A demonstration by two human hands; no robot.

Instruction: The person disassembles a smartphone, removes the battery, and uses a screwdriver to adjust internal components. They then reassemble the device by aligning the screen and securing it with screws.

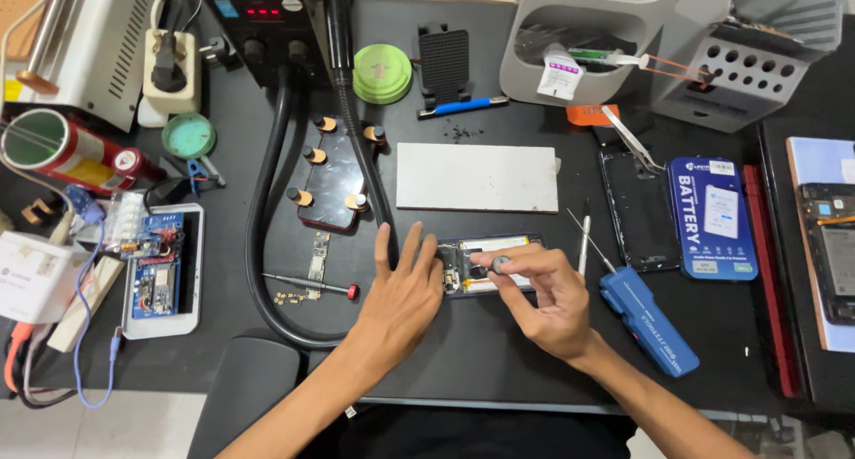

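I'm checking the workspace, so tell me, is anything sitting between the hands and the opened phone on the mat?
Nothing visible does. The left hand rests at the opened phone's left end, and the right hand holds a small tool directly over it.

Phone repair workshop: hot-air station point(267, 18), circuit boards point(158, 263).

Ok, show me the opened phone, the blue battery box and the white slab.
opened phone point(512, 243), head view, top edge.
blue battery box point(712, 219), head view, front face.
white slab point(476, 177), head view, centre.
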